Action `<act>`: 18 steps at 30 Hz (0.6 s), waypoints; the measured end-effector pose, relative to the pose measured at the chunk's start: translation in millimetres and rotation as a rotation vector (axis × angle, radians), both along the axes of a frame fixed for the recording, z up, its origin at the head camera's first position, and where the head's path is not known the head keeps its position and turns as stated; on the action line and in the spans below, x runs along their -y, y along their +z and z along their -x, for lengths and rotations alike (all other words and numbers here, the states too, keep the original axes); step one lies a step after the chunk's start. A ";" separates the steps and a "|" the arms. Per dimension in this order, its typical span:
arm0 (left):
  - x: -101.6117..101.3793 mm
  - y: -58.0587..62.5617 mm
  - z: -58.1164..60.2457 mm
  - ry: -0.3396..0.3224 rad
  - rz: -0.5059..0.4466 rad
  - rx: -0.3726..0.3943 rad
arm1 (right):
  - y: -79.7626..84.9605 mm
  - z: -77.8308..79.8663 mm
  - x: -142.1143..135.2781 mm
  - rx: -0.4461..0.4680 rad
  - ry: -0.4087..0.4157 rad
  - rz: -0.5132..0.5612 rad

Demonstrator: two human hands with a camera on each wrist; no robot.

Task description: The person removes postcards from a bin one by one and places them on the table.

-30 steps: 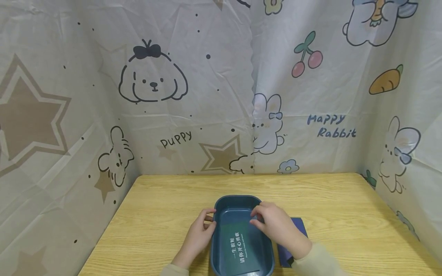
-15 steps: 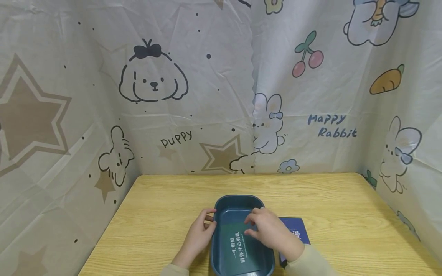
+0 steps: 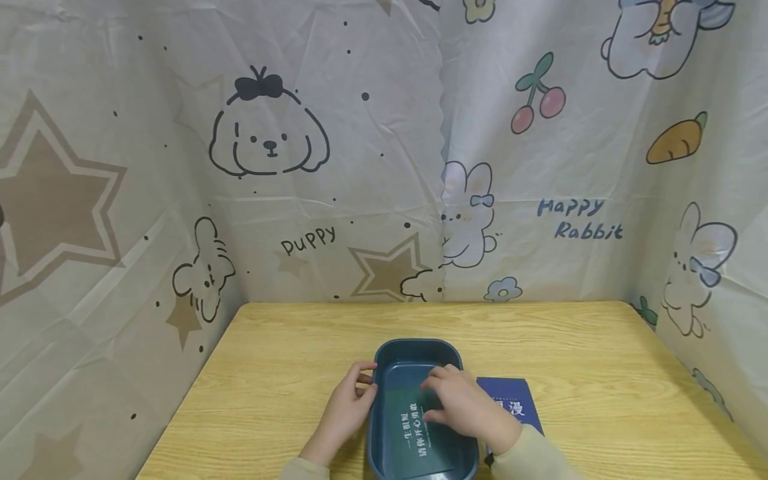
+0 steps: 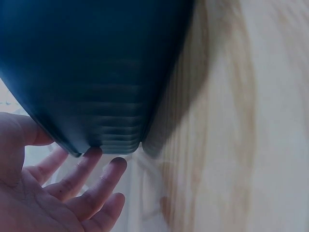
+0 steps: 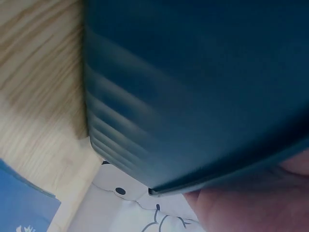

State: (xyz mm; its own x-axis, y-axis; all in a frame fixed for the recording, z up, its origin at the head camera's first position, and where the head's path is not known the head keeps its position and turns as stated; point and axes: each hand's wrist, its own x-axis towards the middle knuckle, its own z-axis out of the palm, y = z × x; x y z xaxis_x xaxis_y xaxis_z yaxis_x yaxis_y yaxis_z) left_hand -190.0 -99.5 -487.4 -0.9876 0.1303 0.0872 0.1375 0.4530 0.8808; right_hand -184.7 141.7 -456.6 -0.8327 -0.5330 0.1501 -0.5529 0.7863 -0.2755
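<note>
A dark blue deep tray stands near the front of the table. Flat inside it lies a green booklet with white lettering. My left hand is at the tray's left side, its fingertips right at the rim; the left wrist view shows these fingers loosely spread beside the outer wall. From the right, my right hand reaches across the rim, with thumb and fingers apart above the booklet and covering part of it. In the right wrist view the tray's outer wall hides most of that hand.
A blue booklet with white characters lies on the wooden table just right of the tray, partly under my right forearm. Printed curtains hang behind the table and along both sides.
My right hand has moved left and slightly toward me, further over the green booklet, uncovering more of the blue one. My left hand stays at the rim.
</note>
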 end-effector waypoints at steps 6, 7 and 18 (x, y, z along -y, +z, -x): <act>0.5 -0.1 -1.3 -0.002 -0.004 -0.010 | -2.6 2.3 3.5 -0.005 0.014 -0.037; 0.6 -0.4 -1.5 -0.002 -0.004 -0.009 | -2.8 2.6 4.1 -0.008 0.016 -0.049; 0.4 -0.1 -1.1 0.000 -0.020 -0.010 | -5.9 7.5 10.3 -0.018 0.000 -0.182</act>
